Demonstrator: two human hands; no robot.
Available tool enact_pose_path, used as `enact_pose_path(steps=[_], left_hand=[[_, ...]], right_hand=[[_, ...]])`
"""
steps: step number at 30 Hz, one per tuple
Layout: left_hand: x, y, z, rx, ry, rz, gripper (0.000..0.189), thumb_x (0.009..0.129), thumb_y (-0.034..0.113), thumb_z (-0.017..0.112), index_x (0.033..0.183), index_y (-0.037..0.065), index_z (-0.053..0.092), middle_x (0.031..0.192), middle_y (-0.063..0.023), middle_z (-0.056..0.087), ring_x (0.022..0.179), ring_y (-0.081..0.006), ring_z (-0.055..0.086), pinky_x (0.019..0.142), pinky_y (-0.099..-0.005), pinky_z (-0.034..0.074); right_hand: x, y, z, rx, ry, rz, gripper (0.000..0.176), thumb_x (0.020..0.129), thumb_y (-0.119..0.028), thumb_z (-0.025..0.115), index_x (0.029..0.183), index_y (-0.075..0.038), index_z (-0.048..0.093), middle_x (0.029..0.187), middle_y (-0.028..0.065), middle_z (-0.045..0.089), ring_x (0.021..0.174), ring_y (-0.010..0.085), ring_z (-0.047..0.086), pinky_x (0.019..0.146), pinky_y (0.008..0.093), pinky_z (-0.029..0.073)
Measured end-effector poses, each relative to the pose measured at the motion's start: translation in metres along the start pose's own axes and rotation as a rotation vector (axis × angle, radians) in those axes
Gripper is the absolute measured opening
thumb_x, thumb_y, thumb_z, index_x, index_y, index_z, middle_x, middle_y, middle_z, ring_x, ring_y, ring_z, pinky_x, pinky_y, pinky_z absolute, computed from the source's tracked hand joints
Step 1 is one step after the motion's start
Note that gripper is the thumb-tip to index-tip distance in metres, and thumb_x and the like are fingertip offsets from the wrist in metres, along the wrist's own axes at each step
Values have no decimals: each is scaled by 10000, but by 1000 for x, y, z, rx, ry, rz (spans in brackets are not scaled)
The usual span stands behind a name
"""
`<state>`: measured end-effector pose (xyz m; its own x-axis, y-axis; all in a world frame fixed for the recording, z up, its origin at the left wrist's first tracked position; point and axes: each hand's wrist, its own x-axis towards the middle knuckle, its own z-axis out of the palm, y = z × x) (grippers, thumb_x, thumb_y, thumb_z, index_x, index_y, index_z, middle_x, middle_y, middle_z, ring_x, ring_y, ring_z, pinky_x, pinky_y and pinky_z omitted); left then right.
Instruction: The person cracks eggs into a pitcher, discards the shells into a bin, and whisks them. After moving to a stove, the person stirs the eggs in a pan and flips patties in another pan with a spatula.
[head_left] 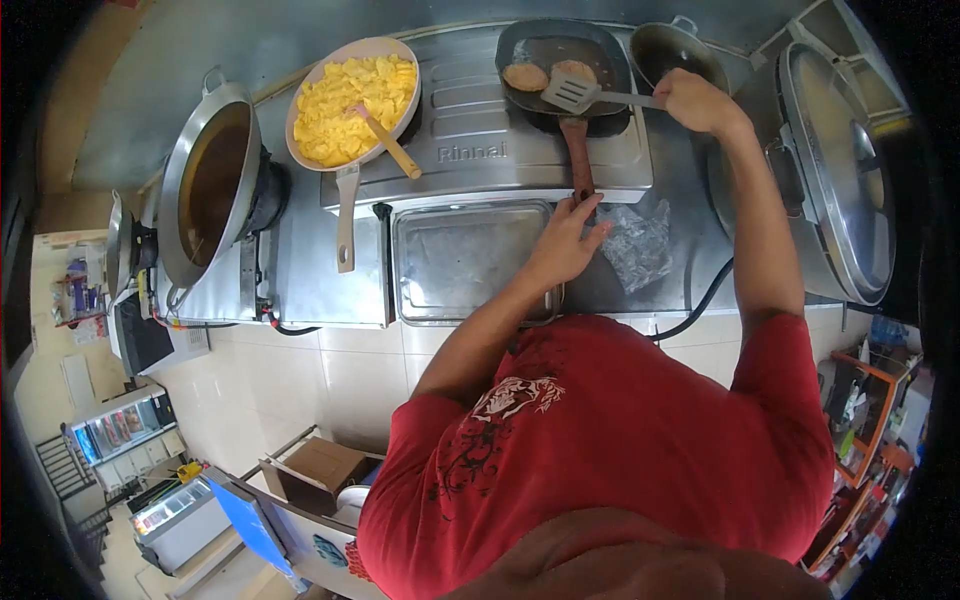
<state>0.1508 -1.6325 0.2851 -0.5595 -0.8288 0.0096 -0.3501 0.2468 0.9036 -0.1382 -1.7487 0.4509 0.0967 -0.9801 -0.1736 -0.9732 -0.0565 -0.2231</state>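
Note:
My right hand [703,102] is closed around the handle of a slotted spatula [573,93]. The spatula's blade is over the square dark frying pan [520,42], at the near edge of one browned round patty [574,70]. A second patty [525,77] lies to its left in the same pan. My left hand [566,245] grips the end of the pan's reddish-brown handle [577,158]. A crumpled clear plastic bag [640,245] lies on the counter just right of that hand.
The pan rests on a Rinnai stove [470,125], beside a round pan of scrambled eggs [362,105] with a wooden-handled utensil [392,145]. A metal tray [470,255] lies in front. Woks [180,235] [678,55] and a large lidded pot [835,175] stand at the sides.

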Motion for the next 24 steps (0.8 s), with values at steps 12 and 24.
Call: enact_pose_path(steps=[12,24], left_hand=[[0,0,-1,-10,-5,-21,569,1079,380,653,1556,88,547,1395,-287,568,1237,-435,612,1083,-477,493],[1,3,-4,23,-40,-46,574,1092,416,624,1575,117,536,1433,-280,563,1313,-451,584,1120,-486,474]], right_hand=[[-18,-35,-6,-186,125,271,282,1004,-167,587,1205,-12,709,1201,251,755,1134,449,730,975,559,575],[-4,-57,-10,-285,215,214,233,975,-114,605,1131,-9,742,1127,248,776,1045,428,769,889,532,618]])
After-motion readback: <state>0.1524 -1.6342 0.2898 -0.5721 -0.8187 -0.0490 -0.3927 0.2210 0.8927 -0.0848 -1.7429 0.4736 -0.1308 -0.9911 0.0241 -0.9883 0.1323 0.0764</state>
